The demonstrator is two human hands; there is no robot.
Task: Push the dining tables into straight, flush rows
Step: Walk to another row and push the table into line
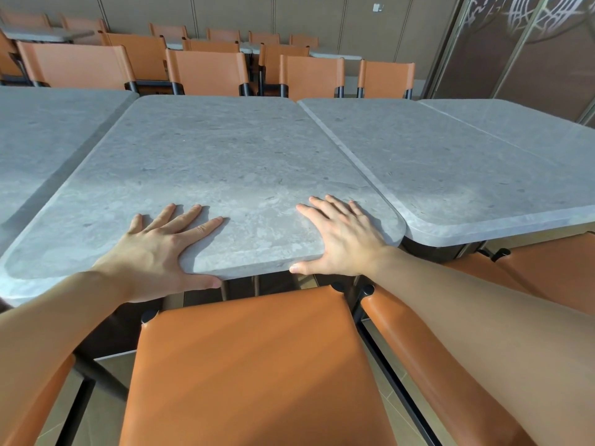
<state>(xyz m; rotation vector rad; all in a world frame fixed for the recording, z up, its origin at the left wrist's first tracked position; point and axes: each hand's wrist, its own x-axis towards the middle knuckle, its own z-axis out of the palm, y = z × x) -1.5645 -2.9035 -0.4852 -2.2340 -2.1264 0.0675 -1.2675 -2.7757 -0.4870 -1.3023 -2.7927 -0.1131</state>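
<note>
Dining tables with grey stone tops stand side by side; nearest, an orange chair (257,365) is tucked under the middle surface (209,156). Both hands lie flat on its near edge, fingers spread, thumbs hooked under the rim: left hand (154,252), right hand (341,239). Its right side meets the right surface (450,175); a gap parts it from the left surface (42,140). Beyond stand more orange chairs (206,72).
</note>
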